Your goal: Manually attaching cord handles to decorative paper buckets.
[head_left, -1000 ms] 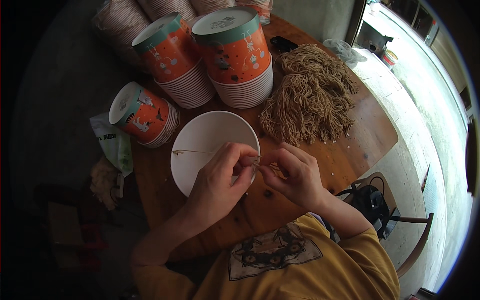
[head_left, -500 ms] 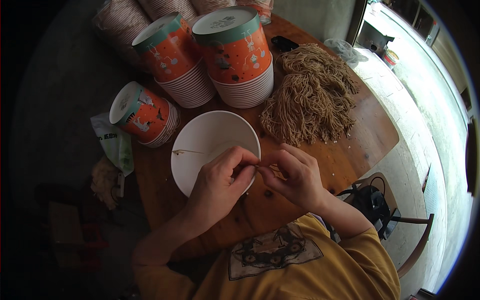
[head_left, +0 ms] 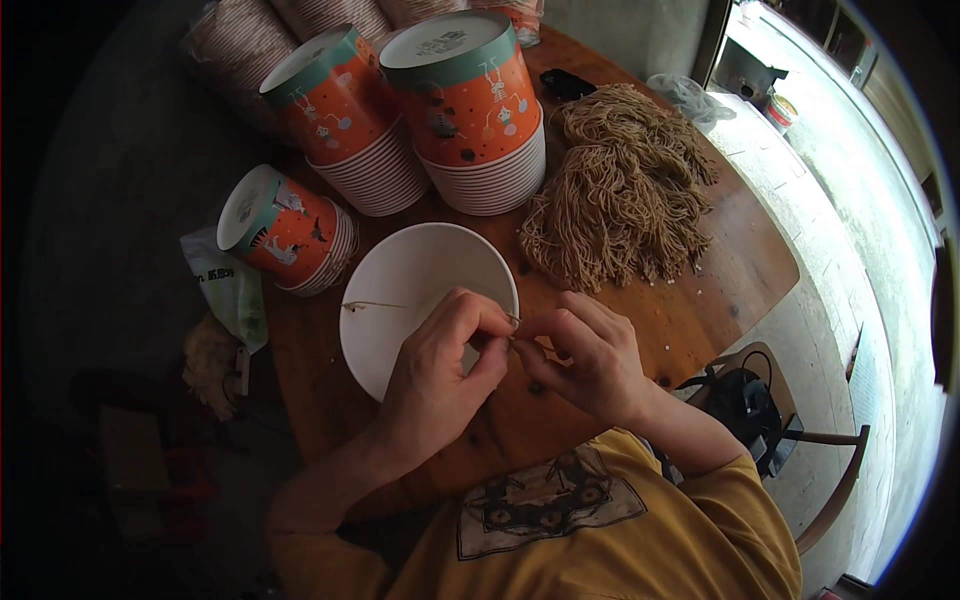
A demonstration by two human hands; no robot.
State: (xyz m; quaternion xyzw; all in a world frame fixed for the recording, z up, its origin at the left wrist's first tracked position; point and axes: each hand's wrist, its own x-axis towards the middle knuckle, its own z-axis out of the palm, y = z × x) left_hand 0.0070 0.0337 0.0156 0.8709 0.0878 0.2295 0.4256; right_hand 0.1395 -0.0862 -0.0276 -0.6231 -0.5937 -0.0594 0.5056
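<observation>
A white paper bucket (head_left: 376,350) stands on the wooden table before me, its opening facing up. Tan string (head_left: 376,304) shows at the left of its rim, with a small knot there, and runs across the opening toward my hands. My left hand (head_left: 445,350) reaches over the bucket, thumb and forefinger pinched at its right rim. Just outside that rim, my right hand (head_left: 590,355) pinches with its fingertips almost touching the left ones. A bit of string shows between the two hands; its end is mostly hidden by my fingers.
A heap of tan strings (head_left: 625,190) lies at the table's right. Upside-down stacks of orange paper buckets (head_left: 465,110) stand at the back, beside a smaller stack (head_left: 290,235) at left. A chair (head_left: 840,485) holding a black bag (head_left: 742,405) is at right.
Both hands stay at the right rim, fingers shifting slightly. The string across the opening looks longer and straighter, and its knotted end sits closer to the left rim.
</observation>
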